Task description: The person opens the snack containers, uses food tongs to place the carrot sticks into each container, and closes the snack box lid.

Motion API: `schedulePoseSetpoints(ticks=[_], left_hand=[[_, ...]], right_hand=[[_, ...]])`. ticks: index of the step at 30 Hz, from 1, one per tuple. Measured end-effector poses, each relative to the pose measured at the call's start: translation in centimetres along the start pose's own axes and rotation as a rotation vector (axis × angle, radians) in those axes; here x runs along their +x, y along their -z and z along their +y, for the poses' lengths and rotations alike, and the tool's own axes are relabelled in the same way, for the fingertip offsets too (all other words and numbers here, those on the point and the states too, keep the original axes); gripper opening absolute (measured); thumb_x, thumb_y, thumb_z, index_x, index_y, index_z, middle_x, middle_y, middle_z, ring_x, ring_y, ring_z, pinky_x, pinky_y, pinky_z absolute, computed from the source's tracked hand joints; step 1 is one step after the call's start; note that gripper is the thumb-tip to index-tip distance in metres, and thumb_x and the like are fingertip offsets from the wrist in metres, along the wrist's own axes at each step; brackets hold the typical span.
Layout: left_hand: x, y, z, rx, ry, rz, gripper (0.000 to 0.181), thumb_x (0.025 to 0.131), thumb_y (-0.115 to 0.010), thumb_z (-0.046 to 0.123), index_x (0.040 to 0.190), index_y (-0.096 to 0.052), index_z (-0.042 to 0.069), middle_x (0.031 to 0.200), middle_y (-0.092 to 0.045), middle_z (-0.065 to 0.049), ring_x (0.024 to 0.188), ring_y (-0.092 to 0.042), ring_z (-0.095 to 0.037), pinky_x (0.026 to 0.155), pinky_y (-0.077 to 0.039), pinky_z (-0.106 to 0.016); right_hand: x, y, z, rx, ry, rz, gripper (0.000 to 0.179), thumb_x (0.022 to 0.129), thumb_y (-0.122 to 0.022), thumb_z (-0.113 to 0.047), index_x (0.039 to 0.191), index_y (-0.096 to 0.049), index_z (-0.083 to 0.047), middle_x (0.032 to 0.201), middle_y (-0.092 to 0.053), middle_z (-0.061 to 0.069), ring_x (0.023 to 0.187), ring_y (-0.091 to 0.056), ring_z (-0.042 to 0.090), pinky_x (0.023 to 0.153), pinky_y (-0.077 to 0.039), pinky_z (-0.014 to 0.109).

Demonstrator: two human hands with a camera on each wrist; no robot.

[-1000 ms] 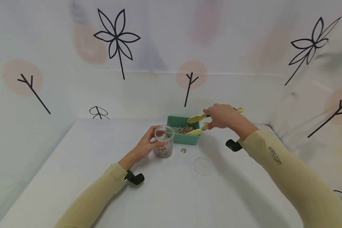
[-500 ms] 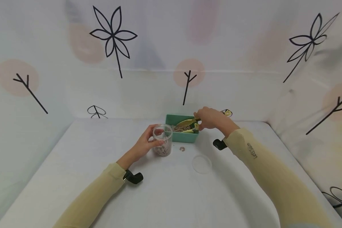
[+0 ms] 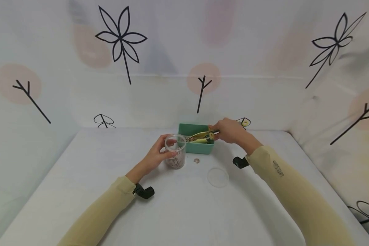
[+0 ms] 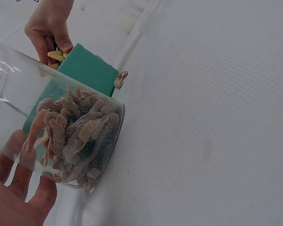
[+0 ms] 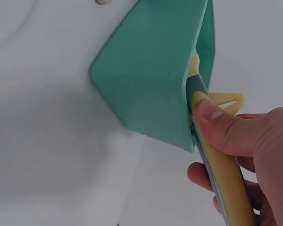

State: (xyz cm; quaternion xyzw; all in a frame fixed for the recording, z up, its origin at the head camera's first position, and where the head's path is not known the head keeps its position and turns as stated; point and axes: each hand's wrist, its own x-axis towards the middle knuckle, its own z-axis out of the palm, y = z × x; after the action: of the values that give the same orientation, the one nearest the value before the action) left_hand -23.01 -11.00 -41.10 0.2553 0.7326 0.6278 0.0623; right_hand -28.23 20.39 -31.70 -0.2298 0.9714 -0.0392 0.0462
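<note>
- Tongs (image 5: 226,179), gripped by right hand (image 3: 229,131), heads inside green box (image 3: 198,148).
- Clear jar (image 3: 179,158) of brown pieces (image 4: 80,132), held by left hand (image 3: 155,155) beside green box.
- Round lid (image 3: 218,177) flat on tabletop (image 3: 172,218).

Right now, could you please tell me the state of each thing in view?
Clear jar: uncapped, upright, partly filled with brown pieces.
Clear lid: off, flat on the table.
Green box: open-topped.
Yellow tongs: gripped, heads inside the box.
Stray piece: loose on the table.
Left hand: holding the jar.
Right hand: holding the tongs.
</note>
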Motion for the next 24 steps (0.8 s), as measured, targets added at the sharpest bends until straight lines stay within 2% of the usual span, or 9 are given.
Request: schedulePoseSetpoints(ticks=[3,11,18,24], left_hand=[[0.0,0.0,-0.1,0.005,0.003,0.004,0.061,0.094,-0.069,0.009,0.147,-0.037,0.013,0.143,-0.048,-0.018,0.134,-0.042,-0.037,0.103,-0.037,-0.058],[0.0,0.0,-0.1,0.036,-0.029,0.003,0.063,0.093,-0.072,0.025,0.146,-0.038,0.018,0.142,-0.05,-0.016,0.131,-0.043,-0.034,0.1,-0.04,-0.055],[0.1,0.0,-0.2,0.024,0.003,0.008,0.061,0.094,-0.07,0.011,0.146,-0.038,0.015,0.143,-0.05,-0.016,0.133,-0.042,-0.034,0.104,-0.037,-0.057],[-0.1,-0.1,0.1,0.005,0.015,0.002,0.062,0.095,-0.067,0.006,0.148,-0.035,0.012,0.145,-0.047,-0.019,0.135,-0.039,-0.037,0.104,-0.035,-0.059]], right_hand=[[-0.4,-0.1,0.3,-0.003,0.003,0.021,0.056,0.089,-0.076,-0.027,0.141,-0.057,-0.016,0.114,-0.071,0.01,0.086,-0.059,0.024,0.056,-0.043,0.031],[-1.3,0.7,0.9,0.048,-0.009,0.097,0.055,0.088,-0.077,-0.023,0.139,-0.059,-0.014,0.107,-0.073,0.012,0.066,-0.058,0.018,0.051,-0.042,0.03],[-2.0,1.7,1.3,0.031,-0.019,0.139,0.057,0.088,-0.077,-0.027,0.14,-0.058,-0.015,0.118,-0.069,0.017,0.071,-0.06,0.02,0.053,-0.044,0.032],[-2.7,2.8,1.6,0.079,-0.042,0.179,0.057,0.089,-0.076,-0.026,0.142,-0.057,-0.014,0.123,-0.067,0.018,0.071,-0.059,0.02,0.056,-0.043,0.034]])
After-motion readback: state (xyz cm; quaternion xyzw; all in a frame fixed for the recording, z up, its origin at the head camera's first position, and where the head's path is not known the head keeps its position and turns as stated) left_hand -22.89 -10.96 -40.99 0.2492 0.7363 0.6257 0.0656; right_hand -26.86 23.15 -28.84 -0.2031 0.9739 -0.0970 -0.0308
